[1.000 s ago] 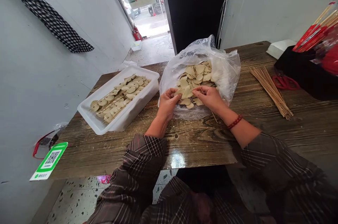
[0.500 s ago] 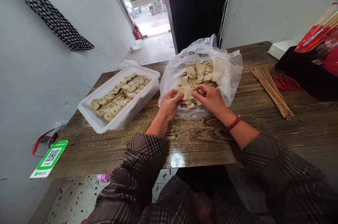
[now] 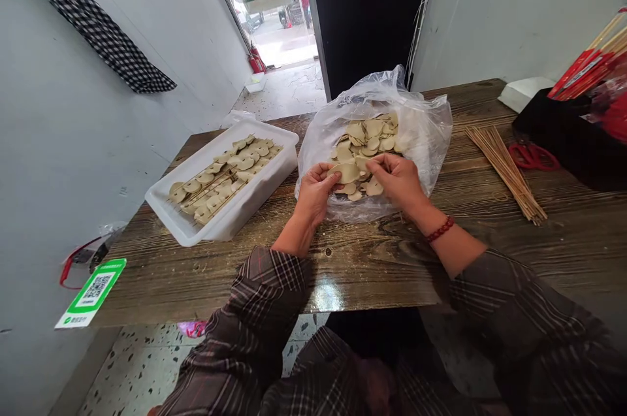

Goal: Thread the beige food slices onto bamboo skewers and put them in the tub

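Running this remotely, I had the bare left hand (image 3: 313, 196) pinching a thin, rounded beige slice (image 3: 345, 173) over the clear plastic bag (image 3: 424, 142), right hand (image 3: 400, 182) curled beside it (couldn't tell its grip), seemingly mid-skewering, so next probably needed steady alignment.

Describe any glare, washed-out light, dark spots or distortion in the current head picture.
Head view: a bright glare patch on the table near its front edge; the doorway washed out; the right sleeve sinking into dimness; the left wall leaning steeply, perhaps from a wide lens; the left hand and right hand fairly evenly lit.
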{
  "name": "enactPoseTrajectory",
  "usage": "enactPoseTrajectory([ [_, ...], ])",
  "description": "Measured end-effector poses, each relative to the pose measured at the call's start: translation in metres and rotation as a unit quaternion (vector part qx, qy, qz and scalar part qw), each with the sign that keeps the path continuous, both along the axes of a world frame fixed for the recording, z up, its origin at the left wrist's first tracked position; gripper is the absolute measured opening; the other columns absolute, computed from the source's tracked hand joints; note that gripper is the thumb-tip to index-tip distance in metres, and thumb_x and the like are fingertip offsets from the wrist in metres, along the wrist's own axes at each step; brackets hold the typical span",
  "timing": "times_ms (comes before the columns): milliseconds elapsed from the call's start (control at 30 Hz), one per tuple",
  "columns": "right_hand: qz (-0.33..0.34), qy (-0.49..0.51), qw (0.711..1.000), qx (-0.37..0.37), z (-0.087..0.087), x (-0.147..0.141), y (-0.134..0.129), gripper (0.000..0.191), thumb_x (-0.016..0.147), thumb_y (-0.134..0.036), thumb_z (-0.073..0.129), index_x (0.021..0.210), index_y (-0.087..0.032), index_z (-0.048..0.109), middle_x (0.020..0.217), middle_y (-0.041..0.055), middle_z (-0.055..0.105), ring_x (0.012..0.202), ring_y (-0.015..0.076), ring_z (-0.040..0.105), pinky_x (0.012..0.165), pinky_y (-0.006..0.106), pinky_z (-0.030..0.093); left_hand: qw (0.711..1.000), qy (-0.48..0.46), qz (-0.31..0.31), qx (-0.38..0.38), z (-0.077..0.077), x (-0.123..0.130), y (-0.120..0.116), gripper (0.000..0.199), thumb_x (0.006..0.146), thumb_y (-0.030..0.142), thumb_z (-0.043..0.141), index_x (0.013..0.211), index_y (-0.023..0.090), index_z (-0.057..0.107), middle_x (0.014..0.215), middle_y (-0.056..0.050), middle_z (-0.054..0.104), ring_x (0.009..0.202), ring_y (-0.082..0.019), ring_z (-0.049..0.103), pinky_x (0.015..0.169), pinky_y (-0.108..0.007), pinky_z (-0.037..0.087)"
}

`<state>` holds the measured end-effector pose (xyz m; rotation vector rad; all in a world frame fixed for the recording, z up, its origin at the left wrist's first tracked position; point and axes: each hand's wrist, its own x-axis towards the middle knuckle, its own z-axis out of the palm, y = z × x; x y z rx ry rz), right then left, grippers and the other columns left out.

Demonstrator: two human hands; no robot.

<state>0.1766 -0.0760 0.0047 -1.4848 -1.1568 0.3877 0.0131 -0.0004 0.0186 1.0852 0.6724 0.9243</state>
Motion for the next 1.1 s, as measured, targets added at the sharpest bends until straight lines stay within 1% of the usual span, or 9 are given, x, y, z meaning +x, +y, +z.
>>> enactPoseTrajectory([
  [100,-0.042,-0.022,0.999,0.008,0.001,0.01,0.0,0.032,0.086,-0.043,0.059,0.087,-0.015,0.073,0.062,-0.0006,0.058,0.056,0.0125,0.047,0.054,0.025,0.034,1.0,-0.002,0.022,-0.016,0.0,-0.003,0.005,0.034,0.058,0.022,0.084,0.08,0.016,0.059,0.072,0.004,0.064,0.059,-0.007,0.06,0.056,-0.019,0.052],
  [267,0.015,-0.146,0.989,-0.028,0.007,0.008,-0.005,0.038,0.088,-0.042,0.059,0.11,-0.014,0.072,0.058,-0.0012,0.055,0.057,0.0149,0.049,0.061,0.028,0.037,0.999,-0.016,0.027,-0.032,0.0,-0.007,0.013,0.038,0.059,0.022,0.084,0.084,0.016,0.056,0.079,0.001,0.067,0.064,-0.01,0.065,0.056,-0.02,0.053],
  [433,0.04,-0.049,0.998,-0.012,0.022,0.003,-0.012,0.048,0.1,-0.048,0.034,0.113,-0.015,0.066,0.055,-0.0026,0.048,0.053,0.0145,0.049,0.056,0.026,0.038,0.998,-0.03,0.047,-0.037,0.0,-0.011,0.02,0.037,0.058,0.021,0.085,0.087,0.014,0.062,0.085,-0.001,0.069,0.069,-0.011,0.066,0.058,-0.02,0.054],
  [567,0.076,-0.049,0.996,-0.011,0.029,-0.001,-0.017,0.044,0.099,-0.044,0.037,0.111,-0.016,0.069,0.055,-0.0019,0.051,0.054,0.0147,0.052,0.055,0.026,0.038,0.997,-0.021,0.066,-0.016,0.001,-0.013,0.023,0.03,0.061,0.021,0.083,0.082,0.015,0.062,0.083,-0.001,0.068,0.07,-0.011,0.065,0.064,-0.023,0.057],
  [700,0.118,-0.124,0.985,-0.012,0.021,-0.015,-0.016,0.034,0.092,-0.031,0.046,0.093,-0.017,0.077,0.074,0.0051,0.07,0.071,0.0186,0.063,0.067,0.029,0.044,0.996,-0.017,0.092,0.01,0.005,-0.016,0.024,0.028,0.062,0.022,0.081,0.079,0.016,0.06,0.081,0.001,0.066,0.07,-0.01,0.064,0.069,-0.026,0.058],
  [767,0.132,-0.135,0.982,-0.017,0.016,-0.02,-0.015,0.033,0.089,-0.028,0.047,0.092,-0.017,0.078,0.079,0.0062,0.073,0.072,0.0187,0.063,0.067,0.029,0.044,0.995,-0.015,0.102,0.011,0.007,-0.018,0.024,0.029,0.062,0.021,0.08,0.081,0.017,0.059,0.081,0.001,0.066,0.07,-0.01,0.065,0.067,-0.025,0.057],
  [900,0.143,-0.151,0.977,-0.047,0.011,-0.025,-0.015,0.039,0.09,-0.029,0.046,0.11,-0.014,0.076,0.063,0.0026,0.066,0.054,0.0155,0.052,0.056,0.028,0.037,0.993,-0.013,0.12,0.011,0.009,-0.02,0.027,0.027,0.063,0.02,0.078,0.081,0.017,0.058,0.079,0.001,0.066,0.067,-0.01,0.065,0.064,-0.022,0.055],
  [967,0.153,-0.16,0.974,-0.051,0.012,-0.026,-0.015,0.042,0.092,-0.031,0.045,0.117,-0.015,0.073,0.059,0.0013,0.063,0.052,0.0152,0.048,0.055,0.027,0.035,0.992,-0.01,0.129,0.014,0.009,-0.021,0.028,0.025,0.063,0.019,0.077,0.081,0.017,0.059,0.078,0.001,0.066,0.067,-0.01,0.064,0.063,-0.022,0.054],
  [1100,0.172,-0.165,0.97,-0.043,0.012,-0.027,-0.016,0.04,0.093,-0.031,0.044,0.111,-0.015,0.076,0.062,0.003,0.064,0.056,0.0156,0.051,0.059,0.027,0.038,0.988,-0.006,0.15,0.022,0.01,-0.023,0.031,0.023,0.064,0.019,0.075,0.08,0.017,0.059,0.079,0.001,0.066,0.068,-0.009,0.062,0.063,-0.021,0.051],
])
